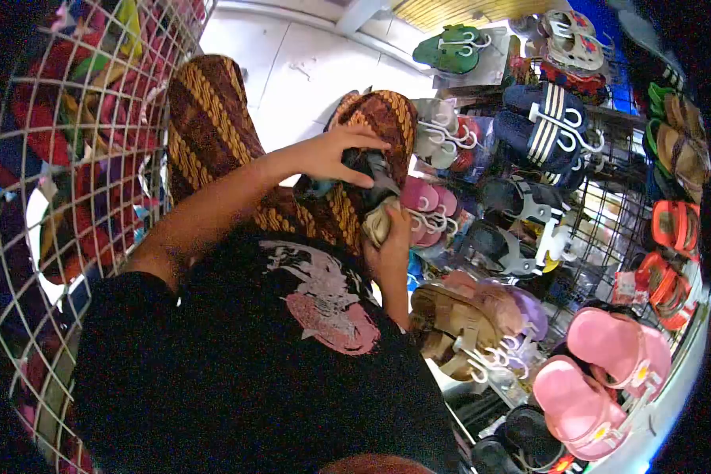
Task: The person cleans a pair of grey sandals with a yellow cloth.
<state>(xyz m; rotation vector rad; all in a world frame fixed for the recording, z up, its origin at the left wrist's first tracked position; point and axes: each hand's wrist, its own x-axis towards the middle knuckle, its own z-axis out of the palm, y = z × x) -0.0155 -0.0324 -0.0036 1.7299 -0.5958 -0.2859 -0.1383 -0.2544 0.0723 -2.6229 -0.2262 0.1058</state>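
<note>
My right hand (pixel 393 239) is closed around the beige end of a black-and-grey item (pixel 379 178) that rests against my thigh; its exact kind I cannot tell. Over the upper part of that item, my left hand (pixel 336 154) reaches across with thumb and fingers spread apart. Patterned brown batik trousers (pixel 213 118) cover my bent legs beneath both hands. Close to my right hand hangs a pair of pink sandals (pixel 428 207) on white hooks.
A wire rack on the right carries navy striped slides (pixel 541 122), black-and-grey sandals (pixel 513 225), brown sandals (pixel 454 324) and pink clogs (pixel 592 403). Green footwear (pixel 450 49) hangs farther off. A wire basket (pixel 79 158) of colourful goods stands close on my left. White tiles (pixel 292 71) form the floor.
</note>
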